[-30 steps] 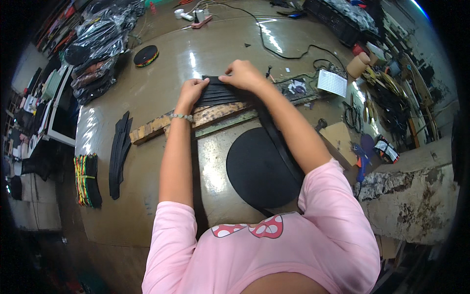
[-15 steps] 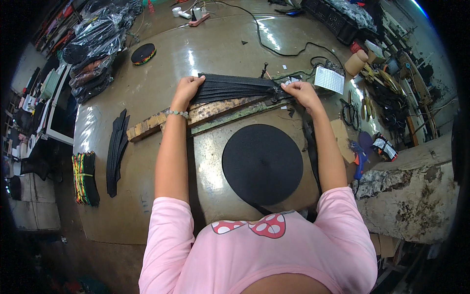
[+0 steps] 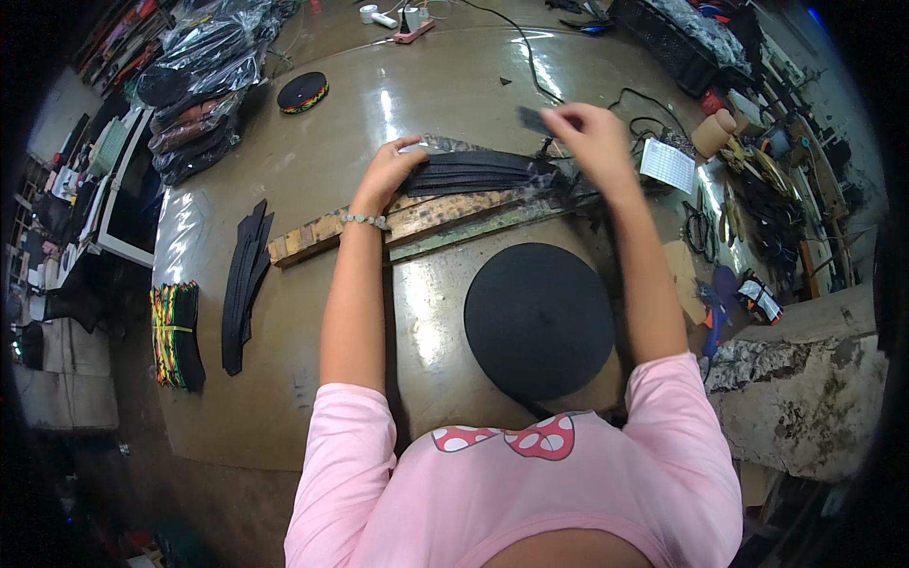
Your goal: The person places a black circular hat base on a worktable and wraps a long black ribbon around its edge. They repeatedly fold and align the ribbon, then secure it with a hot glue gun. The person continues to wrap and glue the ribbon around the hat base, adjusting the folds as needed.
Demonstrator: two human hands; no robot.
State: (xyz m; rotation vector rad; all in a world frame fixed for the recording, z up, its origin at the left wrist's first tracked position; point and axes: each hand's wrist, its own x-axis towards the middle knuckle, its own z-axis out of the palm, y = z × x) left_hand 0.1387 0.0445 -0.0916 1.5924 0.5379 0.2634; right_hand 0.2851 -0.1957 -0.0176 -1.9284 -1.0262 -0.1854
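Note:
My left hand [image 3: 386,178] is closed on the left end of a stack of black webbing strips [image 3: 483,175], thumb on top. The strips lie side by side along a worn wooden bar [image 3: 436,220]. Raised above the stack's right end, my right hand [image 3: 595,142] pinches the end of a dark strip [image 3: 533,119], blurred by motion. Behind the stack shows a greyish strip [image 3: 450,144], partly hidden. A large flat coil of black webbing [image 3: 540,320] lies on the table between my forearms.
Left of the bar lie loose black strips [image 3: 244,289] and a banded bundle of multicoloured strips [image 3: 174,333]. A small roll [image 3: 303,92] and plastic-wrapped goods [image 3: 208,90] sit farther back. At right are a white paper [image 3: 668,166], scissors [image 3: 699,232] and a blue glue gun [image 3: 717,317].
My right hand has left the right end of the stack and risen up and away with a dark strip end. The left hand stays at the stack's left end. The whole view has shifted slightly.

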